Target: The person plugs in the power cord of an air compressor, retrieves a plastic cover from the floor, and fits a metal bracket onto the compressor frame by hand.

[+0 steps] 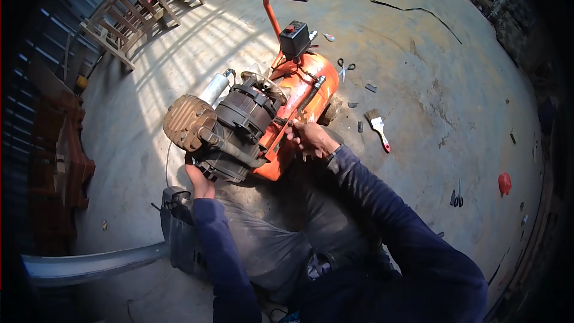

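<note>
An orange air compressor tank (324,67) lies on the concrete floor, with a black motor (244,110) and a finned brown pump head (186,121) mounted on it. My left hand (200,183) reaches under the pump's lower left side; its fingertips are hidden behind the dark housing. At the tank's near side, beside the motor, my right hand (311,139) has its fingers curled together near a small fitting; what they hold is too small to name. A black pressure switch box (294,40) with a red knob stands at the tank's far end.
Scissors (342,69), a paintbrush (378,130) and small black pieces lie right of the tank. Farther right are a red object (504,184) and more scissors (457,198). A dark plastic housing (182,236) stands by my left forearm. Wooden frames (127,18) are at the back left.
</note>
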Demonstrator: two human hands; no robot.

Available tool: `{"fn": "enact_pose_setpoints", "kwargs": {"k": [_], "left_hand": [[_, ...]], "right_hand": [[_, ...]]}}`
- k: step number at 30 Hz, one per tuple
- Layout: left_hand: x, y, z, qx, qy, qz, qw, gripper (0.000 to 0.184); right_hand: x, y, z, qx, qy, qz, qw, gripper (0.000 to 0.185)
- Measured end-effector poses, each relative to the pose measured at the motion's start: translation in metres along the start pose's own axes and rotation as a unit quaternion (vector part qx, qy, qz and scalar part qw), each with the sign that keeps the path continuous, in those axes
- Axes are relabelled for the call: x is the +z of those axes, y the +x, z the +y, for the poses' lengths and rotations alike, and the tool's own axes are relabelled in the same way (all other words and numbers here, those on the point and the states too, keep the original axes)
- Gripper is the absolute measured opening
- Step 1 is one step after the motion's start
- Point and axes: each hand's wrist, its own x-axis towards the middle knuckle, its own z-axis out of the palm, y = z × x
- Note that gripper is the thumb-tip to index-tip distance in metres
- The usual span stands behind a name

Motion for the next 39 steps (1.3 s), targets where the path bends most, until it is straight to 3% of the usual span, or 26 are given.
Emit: {"fn": "enact_pose_setpoints", "kwargs": {"k": [2,6,9,11,15,19,22,25,30,31,32,33,36,37,39], "left_hand": [[-0.007,0.012,0.009,0.037,0.034,-0.015,0.999,0.057],[-0.003,0.022,0.038,-0.006,0.104,0.002,0.995,0.051],[0.009,0.026,0.044,-0.284,-0.087,-0.146,0.944,0.045],[0.016,0.026,0.040,-0.265,-0.118,-0.151,0.945,0.045],[-0.002,0.049,0.019,-0.212,-0.170,-0.165,0.948,0.044],[-0.013,0.056,0.010,-0.185,-0.159,-0.181,0.953,0.041],[0.006,0.038,0.023,-0.207,-0.173,-0.180,0.946,0.037],[0.009,0.030,0.026,-0.158,-0.140,-0.236,0.949,0.037],[-0.004,0.044,0.023,-0.229,-0.169,-0.171,0.943,0.038],[-0.011,0.053,0.018,-0.097,0.010,-0.205,0.974,0.039],[-0.015,0.061,0.012,0.042,0.187,-0.226,0.955,0.040],[-0.020,0.068,0.006,0.178,0.356,-0.232,0.888,0.041],[-0.028,0.080,0.006,0.215,0.343,-0.226,0.886,0.041],[0.047,0.139,0.024,0.232,0.336,-0.223,0.885,0.041],[0.038,0.147,0.019,0.269,0.320,-0.215,0.883,0.041]], "right_hand": [[-0.001,0.007,0.004,0.085,0.117,-0.071,0.987,0.023],[-0.004,0.009,0.004,0.107,0.265,-0.120,0.951,0.020],[-0.007,0.026,0.004,0.134,0.262,-0.099,0.951,0.015],[-0.010,0.033,0.001,0.142,0.259,-0.088,0.951,0.013],[-0.012,0.035,0.000,0.167,0.176,-0.072,0.967,0.016],[-0.016,0.031,0.002,0.105,0.030,-0.100,0.989,0.022],[-0.019,0.044,0.007,0.030,-0.059,-0.066,0.996,0.025],[-0.006,0.022,-0.004,-0.017,-0.126,0.001,0.992,0.021],[-0.008,0.017,0.000,-0.117,-0.228,0.014,0.967,0.017],[-0.008,0.016,-0.004,-0.120,-0.230,0.014,0.966,0.017],[-0.008,0.014,-0.009,-0.083,-0.189,0.005,0.978,0.017],[-0.006,0.009,-0.012,-0.044,-0.146,-0.004,0.988,0.018],[-0.002,0.002,-0.014,0.009,-0.071,-0.018,0.997,0.018],[-0.002,0.000,-0.014,0.026,-0.039,-0.022,0.999,0.019],[-0.003,0.002,-0.014,0.038,-0.015,-0.027,0.999,0.020]]}}
